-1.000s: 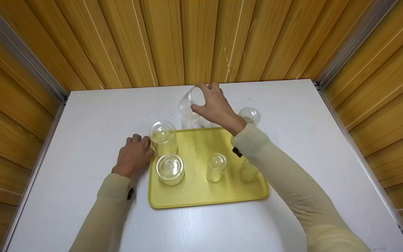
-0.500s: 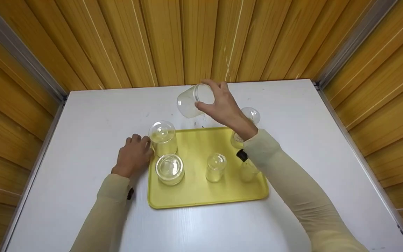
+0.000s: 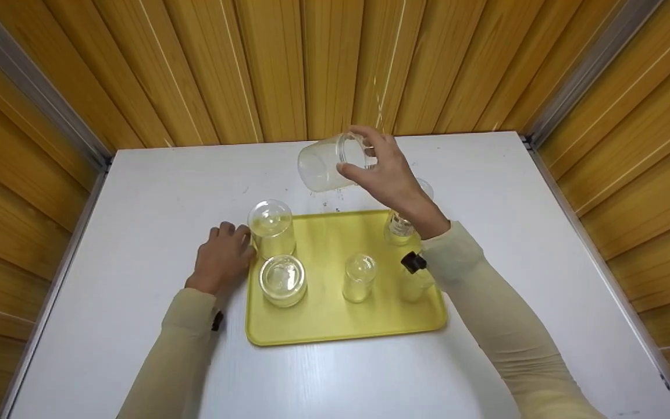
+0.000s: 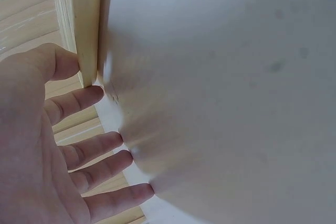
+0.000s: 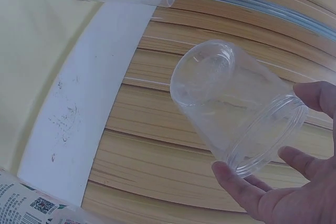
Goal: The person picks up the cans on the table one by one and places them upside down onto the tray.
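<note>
My right hand (image 3: 390, 174) grips a clear plastic jar (image 3: 319, 167) by its threaded mouth, thumb and fingers spread around the rim. The jar lies tilted almost sideways above the far side of the yellow tray (image 3: 323, 331), its base pointing left. Nothing shows inside the jar (image 5: 244, 98) in the right wrist view. At the tray's left edge rests my left hand (image 3: 218, 261); in the left wrist view its thumb (image 4: 65, 65) touches the tray's side and its extended fingertips meet the white table.
Left on the tray stand a tall jar (image 3: 277, 233) and a wider one (image 3: 282, 285), upside down. A narrow jar (image 3: 359, 282) stands near the middle. A labelled jar (image 3: 399, 227) and another jar (image 3: 413, 288) are partly behind the right arm. Wood-patterned walls (image 3: 335, 70) enclose the table.
My right hand has moved a little right and tilted the jar from leaning to nearly sideways. The labelled jar on the tray shows more now. My left hand has stayed in place.
</note>
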{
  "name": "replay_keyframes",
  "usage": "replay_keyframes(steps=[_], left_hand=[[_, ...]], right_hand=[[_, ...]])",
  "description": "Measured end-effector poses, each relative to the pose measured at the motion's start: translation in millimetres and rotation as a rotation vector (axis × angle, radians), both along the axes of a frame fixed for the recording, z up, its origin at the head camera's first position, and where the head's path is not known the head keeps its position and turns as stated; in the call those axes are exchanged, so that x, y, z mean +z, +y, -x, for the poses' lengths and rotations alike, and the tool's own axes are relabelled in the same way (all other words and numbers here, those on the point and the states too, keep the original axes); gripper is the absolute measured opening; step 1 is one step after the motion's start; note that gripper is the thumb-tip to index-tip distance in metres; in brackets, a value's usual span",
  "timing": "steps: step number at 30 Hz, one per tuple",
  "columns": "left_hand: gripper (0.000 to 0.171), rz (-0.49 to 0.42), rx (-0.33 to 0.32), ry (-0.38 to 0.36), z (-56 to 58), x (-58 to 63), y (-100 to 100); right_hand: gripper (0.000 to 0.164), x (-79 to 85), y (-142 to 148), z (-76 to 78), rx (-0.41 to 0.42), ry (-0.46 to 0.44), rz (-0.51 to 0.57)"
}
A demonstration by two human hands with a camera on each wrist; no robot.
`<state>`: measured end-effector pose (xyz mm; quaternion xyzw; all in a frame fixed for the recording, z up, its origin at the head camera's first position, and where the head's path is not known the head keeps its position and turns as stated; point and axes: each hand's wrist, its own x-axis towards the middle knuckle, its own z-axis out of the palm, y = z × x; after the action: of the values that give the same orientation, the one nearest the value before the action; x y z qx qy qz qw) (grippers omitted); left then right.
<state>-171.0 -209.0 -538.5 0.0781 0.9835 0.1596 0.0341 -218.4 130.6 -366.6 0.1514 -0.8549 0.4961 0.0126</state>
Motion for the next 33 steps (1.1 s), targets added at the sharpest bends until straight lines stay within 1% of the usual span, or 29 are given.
replay_keyframes(steps=[8,16,22,27,33], left_hand=[[0.05,-0.001,-0.008,-0.011,2.1,-1.0,0],[0.046,-0.018,-0.007,-0.002,1.4,-1.0,1],[0.045,-0.025,-0.004,-0.001,0.7,-0.4,3],[0.044,-0.029,0.003,0.019,0.4,-0.7,4],[0.043,-0.025,0.005,0.03,0.4,-2.2,3]], right_hand=[[0.07,-0.7,19,-10.2,0.004,-0.057,0.088],[0.072,-4.0,34,-19.2,0.002,-0.063,0.085],[0.071,-7.9,43,-26.9,0.002,-0.068,0.112],[0.069,-10.5,50,-31.9,-0.004,-0.076,0.128],[0.069,-14.8,57,-36.4,-0.001,-0.11,0.191]])
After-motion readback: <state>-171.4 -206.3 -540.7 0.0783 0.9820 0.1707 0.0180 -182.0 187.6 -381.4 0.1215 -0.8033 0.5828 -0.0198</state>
